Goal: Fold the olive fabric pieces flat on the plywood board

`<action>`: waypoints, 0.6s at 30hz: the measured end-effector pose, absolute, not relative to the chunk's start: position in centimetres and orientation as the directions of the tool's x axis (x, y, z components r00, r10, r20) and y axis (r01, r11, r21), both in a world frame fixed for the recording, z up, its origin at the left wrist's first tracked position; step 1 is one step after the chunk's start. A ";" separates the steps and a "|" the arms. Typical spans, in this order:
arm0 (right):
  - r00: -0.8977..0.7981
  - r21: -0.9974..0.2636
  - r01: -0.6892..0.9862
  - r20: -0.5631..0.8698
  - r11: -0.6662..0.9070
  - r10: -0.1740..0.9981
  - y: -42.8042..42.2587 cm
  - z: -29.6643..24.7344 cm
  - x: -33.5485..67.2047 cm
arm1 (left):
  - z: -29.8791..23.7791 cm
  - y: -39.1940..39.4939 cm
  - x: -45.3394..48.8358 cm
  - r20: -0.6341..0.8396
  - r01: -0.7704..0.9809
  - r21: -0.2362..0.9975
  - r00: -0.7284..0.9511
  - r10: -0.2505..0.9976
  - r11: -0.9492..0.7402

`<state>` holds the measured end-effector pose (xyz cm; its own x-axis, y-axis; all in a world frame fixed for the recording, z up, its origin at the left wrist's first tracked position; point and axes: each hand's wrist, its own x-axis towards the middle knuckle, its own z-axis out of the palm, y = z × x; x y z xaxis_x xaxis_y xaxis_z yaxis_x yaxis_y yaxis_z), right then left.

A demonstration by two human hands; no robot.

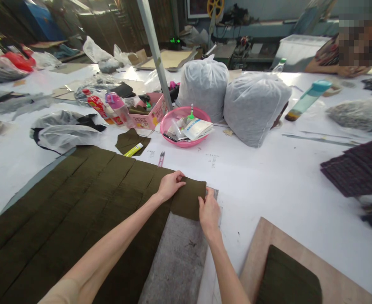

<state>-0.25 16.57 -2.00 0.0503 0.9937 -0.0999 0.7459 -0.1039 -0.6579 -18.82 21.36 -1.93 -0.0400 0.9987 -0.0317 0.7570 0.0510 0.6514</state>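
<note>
My left hand [169,185] rests with curled fingers on the upper left edge of a small dark olive fabric piece [188,200]. My right hand [208,211] pinches the piece's right edge. The piece lies on the top end of a grey felt strip [179,257]. To its left, rows of the same olive fabric pieces [71,215] overlap across the white table [268,181].
A wooden board [268,240] with a stack of olive pieces [287,280] sits at the lower right. Behind are a pink basin [173,126], two white stuffed bags [252,105], pink snips [161,159], a teal bottle [306,99], dark plaid fabric [359,166]. Another person sits at the far right.
</note>
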 end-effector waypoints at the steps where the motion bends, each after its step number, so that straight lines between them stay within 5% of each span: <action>1: 0.046 -0.638 0.763 -0.098 -0.098 0.994 16.5 -2.0 -0.3 | -2.1 21.3 -18.8 -0.028 0.764 0.644 -0.037 0.999 0.047; 10: 0.054 -0.428 0.903 0.036 -0.034 0.998 16.1 -1.5 -0.6 | -1.4 19.8 -18.1 0.133 0.866 0.497 -0.025 0.991 -0.045; 18: -0.236 -0.377 0.884 0.150 0.276 0.960 14.8 -2.1 0.0 | -1.1 15.2 -17.5 0.163 0.899 0.299 0.280 0.946 -0.318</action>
<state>0.00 14.76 -2.10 -0.2356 0.9601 0.1503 0.8841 0.2760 -0.3770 -17.51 15.15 -1.08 0.2802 0.9459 0.1633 0.8995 -0.3182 0.2995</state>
